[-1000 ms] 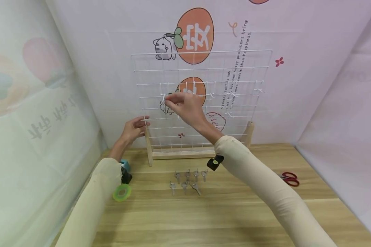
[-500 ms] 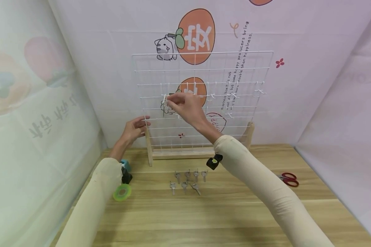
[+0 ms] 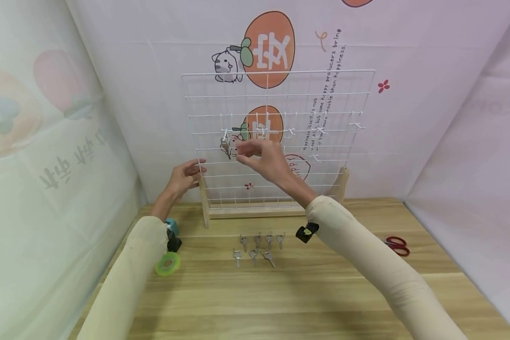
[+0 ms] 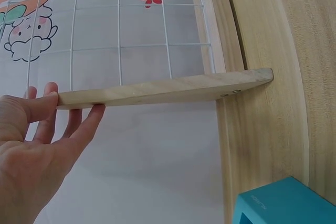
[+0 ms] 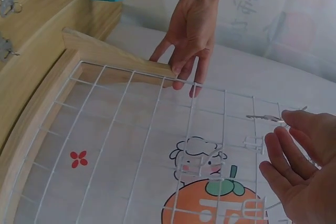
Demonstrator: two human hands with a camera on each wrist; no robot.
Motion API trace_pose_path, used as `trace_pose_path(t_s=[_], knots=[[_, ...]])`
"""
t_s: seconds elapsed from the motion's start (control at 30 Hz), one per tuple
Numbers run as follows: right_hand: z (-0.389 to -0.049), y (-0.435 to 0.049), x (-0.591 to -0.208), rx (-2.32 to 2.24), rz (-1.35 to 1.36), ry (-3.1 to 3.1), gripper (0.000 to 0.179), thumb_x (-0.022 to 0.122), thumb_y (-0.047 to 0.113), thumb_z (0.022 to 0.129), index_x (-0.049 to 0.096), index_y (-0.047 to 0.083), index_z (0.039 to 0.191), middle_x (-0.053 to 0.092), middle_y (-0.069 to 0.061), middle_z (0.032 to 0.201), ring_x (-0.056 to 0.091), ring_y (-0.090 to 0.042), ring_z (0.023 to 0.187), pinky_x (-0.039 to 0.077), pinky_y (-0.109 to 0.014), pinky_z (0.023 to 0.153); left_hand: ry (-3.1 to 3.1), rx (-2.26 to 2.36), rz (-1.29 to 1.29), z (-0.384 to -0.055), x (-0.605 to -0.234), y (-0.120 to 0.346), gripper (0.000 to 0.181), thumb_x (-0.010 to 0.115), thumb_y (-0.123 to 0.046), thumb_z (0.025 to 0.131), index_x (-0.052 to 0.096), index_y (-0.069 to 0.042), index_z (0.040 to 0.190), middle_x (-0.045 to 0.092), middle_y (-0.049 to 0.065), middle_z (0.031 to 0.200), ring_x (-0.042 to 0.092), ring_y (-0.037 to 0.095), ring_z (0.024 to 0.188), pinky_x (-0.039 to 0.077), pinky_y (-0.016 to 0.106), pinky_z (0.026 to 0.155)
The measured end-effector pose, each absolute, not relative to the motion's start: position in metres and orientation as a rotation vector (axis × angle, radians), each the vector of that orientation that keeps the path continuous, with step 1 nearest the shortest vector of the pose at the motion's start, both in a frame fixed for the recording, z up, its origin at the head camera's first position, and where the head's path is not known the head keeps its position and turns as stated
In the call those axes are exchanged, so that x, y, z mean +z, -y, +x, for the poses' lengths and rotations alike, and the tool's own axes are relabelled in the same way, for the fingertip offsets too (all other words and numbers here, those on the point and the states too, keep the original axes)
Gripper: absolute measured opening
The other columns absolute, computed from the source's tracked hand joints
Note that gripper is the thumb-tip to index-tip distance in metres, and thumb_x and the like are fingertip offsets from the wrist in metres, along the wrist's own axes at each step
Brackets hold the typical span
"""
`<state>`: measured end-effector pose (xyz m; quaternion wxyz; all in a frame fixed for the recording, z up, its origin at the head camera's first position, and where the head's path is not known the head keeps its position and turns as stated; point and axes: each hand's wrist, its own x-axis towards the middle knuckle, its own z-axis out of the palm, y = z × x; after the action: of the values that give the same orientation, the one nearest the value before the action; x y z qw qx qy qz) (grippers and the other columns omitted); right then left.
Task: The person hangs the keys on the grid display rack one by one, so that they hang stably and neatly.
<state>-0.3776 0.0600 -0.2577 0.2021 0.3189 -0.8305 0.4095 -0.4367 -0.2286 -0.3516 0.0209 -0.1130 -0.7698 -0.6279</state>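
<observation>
A wire grid panel (image 3: 323, 72) stands upright in a wooden base (image 3: 255, 213). From a white hook (image 3: 225, 131) on its left part hangs a metal key (image 3: 226, 146); the right wrist view shows this key (image 5: 266, 117) edge-on by the thumb tip. My right hand (image 3: 265, 160) is just right of the key in the head view, fingers loosely bent and parted from the thumb. At the panel's left side, my left hand (image 3: 182, 178) grips the top of the wooden upright (image 4: 157, 91), thumb on one side and fingers on the other.
Several keys with rings (image 3: 237, 258) lie in two rows on the table before the panel. Red-handled scissors (image 3: 397, 246) are at right. A green tape roll (image 3: 168, 264) and a blue box (image 4: 286, 203) sit at left. More white hooks (image 3: 320, 130) line the grid.
My right hand has let go of the key and drawn back right and down a little. The key now hangs on the hook, tilted. My left hand stays on the upright.
</observation>
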Motion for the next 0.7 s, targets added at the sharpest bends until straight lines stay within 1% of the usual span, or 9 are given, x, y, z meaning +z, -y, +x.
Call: trace_pose_path(t_s=[0.1, 0.2, 0.27, 0.33, 0.4, 0.63, 0.7], knots=[[-0.376, -0.065, -0.266, 1.142, 0.902, 2.346, 0.028, 0.079, 0.015, 0.094, 0.076, 0.007, 0.120, 0.078, -0.007, 0.108, 0.074, -0.017, 0.095, 0.060, -0.039, 0.092, 2.390, -1.947, -0.364, -0.436, -0.352, 0.229, 0.051, 0.046, 0.010, 0.104, 0.047, -0.003, 0.154, 0.051, 0.036, 0.141, 0.050, 0.044, 0.132, 0.046, 0.059, 0.109], [-0.374, -0.070, -0.275, 1.138, 0.915, 2.376, 0.030, 0.080, 0.014, 0.093, 0.075, 0.008, 0.122, 0.077, -0.007, 0.110, 0.074, -0.016, 0.095, 0.061, -0.037, 0.090, 2.400, -1.948, -0.363, -0.437, -0.351, 0.228, 0.052, 0.046, 0.010, 0.105, 0.046, -0.003, 0.155, 0.050, 0.036, 0.142, 0.050, 0.042, 0.131, 0.045, 0.060, 0.110], [-0.375, -0.072, -0.282, 1.130, 0.926, 2.393, 0.029, 0.081, 0.014, 0.093, 0.076, 0.008, 0.121, 0.078, -0.008, 0.110, 0.075, -0.016, 0.094, 0.061, -0.037, 0.089, 2.407, -1.940, -0.362, -0.437, -0.352, 0.229, 0.053, 0.046, 0.010, 0.105, 0.045, -0.004, 0.156, 0.051, 0.035, 0.143, 0.050, 0.042, 0.132, 0.044, 0.059, 0.110], [-0.376, -0.074, -0.289, 1.135, 0.934, 2.415, 0.029, 0.081, 0.013, 0.092, 0.076, 0.008, 0.121, 0.077, -0.008, 0.111, 0.075, -0.016, 0.094, 0.061, -0.036, 0.089, 2.410, -1.936, -0.358, -0.437, -0.352, 0.229, 0.053, 0.046, 0.010, 0.105, 0.045, -0.004, 0.155, 0.050, 0.035, 0.143, 0.048, 0.045, 0.134, 0.045, 0.059, 0.111], [-0.376, -0.076, -0.297, 1.143, 0.942, 2.438, 0.029, 0.081, 0.012, 0.092, 0.076, 0.008, 0.121, 0.077, -0.009, 0.112, 0.075, -0.017, 0.095, 0.061, -0.037, 0.089, 2.408, -1.928, -0.365, -0.436, -0.353, 0.230, 0.052, 0.046, 0.010, 0.104, 0.047, -0.004, 0.155, 0.051, 0.035, 0.142, 0.047, 0.046, 0.136, 0.045, 0.059, 0.110], [-0.379, -0.083, -0.329, 1.147, 0.982, 2.505, 0.029, 0.080, 0.009, 0.092, 0.075, 0.006, 0.120, 0.077, -0.009, 0.114, 0.075, -0.019, 0.098, 0.061, -0.035, 0.089, 2.412, -1.918, -0.373, -0.436, -0.353, 0.230, 0.052, 0.046, 0.010, 0.104, 0.047, -0.005, 0.155, 0.054, 0.032, 0.142, 0.049, 0.043, 0.137, 0.046, 0.059, 0.109], [-0.380, -0.084, -0.340, 1.144, 1.000, 2.520, 0.028, 0.080, 0.006, 0.091, 0.076, 0.004, 0.118, 0.077, -0.010, 0.113, 0.075, -0.020, 0.097, 0.062, -0.037, 0.089, 2.408, -1.924, -0.377, -0.436, -0.352, 0.229, 0.052, 0.046, 0.010, 0.105, 0.047, -0.005, 0.155, 0.054, 0.032, 0.142, 0.049, 0.043, 0.138, 0.046, 0.059, 0.109]])
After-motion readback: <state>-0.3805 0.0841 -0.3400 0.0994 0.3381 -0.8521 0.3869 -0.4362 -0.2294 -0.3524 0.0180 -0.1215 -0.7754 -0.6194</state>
